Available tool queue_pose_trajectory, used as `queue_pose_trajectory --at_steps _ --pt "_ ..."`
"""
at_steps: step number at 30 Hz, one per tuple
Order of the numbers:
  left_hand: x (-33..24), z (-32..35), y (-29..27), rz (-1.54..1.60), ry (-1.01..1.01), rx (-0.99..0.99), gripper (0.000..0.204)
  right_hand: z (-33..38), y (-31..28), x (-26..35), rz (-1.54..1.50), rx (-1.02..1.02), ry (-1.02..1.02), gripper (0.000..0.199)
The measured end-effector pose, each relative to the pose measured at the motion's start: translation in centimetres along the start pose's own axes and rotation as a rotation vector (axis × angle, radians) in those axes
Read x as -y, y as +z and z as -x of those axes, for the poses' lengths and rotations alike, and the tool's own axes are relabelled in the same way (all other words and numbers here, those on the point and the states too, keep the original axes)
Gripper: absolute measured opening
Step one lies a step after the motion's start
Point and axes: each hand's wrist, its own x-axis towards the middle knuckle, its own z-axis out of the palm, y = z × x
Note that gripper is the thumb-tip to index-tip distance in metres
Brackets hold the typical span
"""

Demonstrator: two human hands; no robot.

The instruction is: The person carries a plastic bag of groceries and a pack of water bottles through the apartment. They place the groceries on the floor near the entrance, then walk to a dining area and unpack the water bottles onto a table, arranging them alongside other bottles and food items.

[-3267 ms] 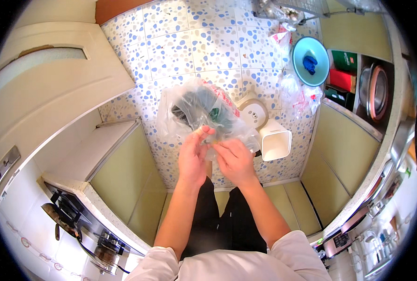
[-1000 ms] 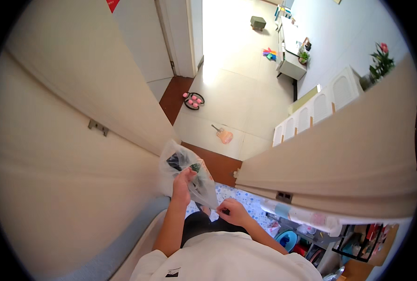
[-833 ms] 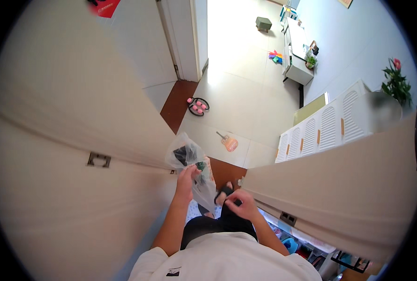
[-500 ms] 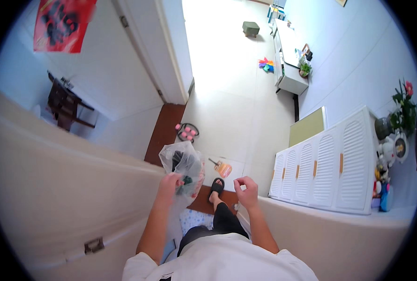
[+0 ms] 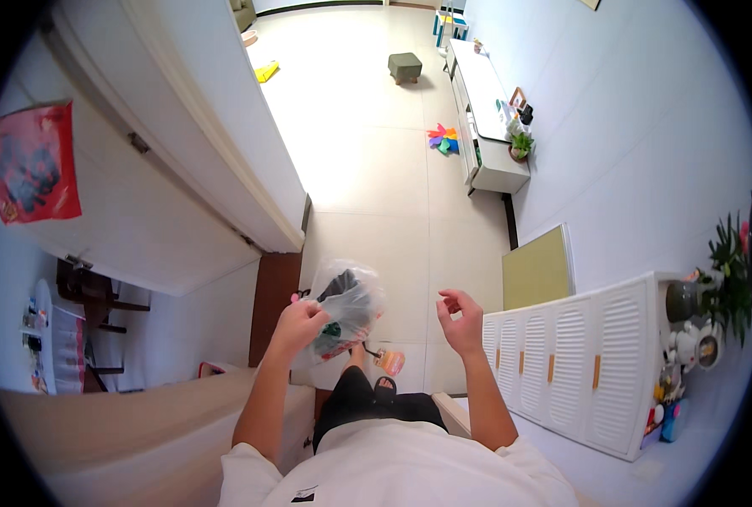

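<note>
My left hand [image 5: 300, 325] is closed on the gathered upper edge of a clear plastic bag [image 5: 361, 297]. The bag hangs in front of my legs with dark and greenish things inside; I cannot make out what they are. To the right, in the air, my right hand [image 5: 462, 321] holds nothing, its fingers loosely bent and the thumb apart from them. Under the bag's right side, a flat orange item with a dark handle [image 5: 390, 362] lies on the floor by my foot in a black slipper [image 5: 384, 386].
A white shoe cabinet [image 5: 553, 363] runs along the right wall, with plants and ornaments on top. At the left stands an opened door [image 5: 139, 211]. Farther off are a green stool [image 5: 405, 66], a rainbow-coloured item [image 5: 444, 139] and a low white cabinet [image 5: 503, 165].
I have stepped forward through the doorway, and the room has come closer. The bag has come along in my left hand. My right hand's fingers have loosened from a tighter curl.
</note>
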Motion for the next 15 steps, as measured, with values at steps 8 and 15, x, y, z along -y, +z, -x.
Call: queue_pose_trajectory --at_steps 8,15 --pt "-5.5 -19.3 -1.7 -0.202 0.02 0.233 0.028 -18.4 7.2 2.1 0.211 0.035 0.085 0.033" --pt "-10.7 -35.8 -2.9 -0.307 0.122 0.339 0.032 -33.6 10.1 1.0 0.293 0.1 0.146 0.021"
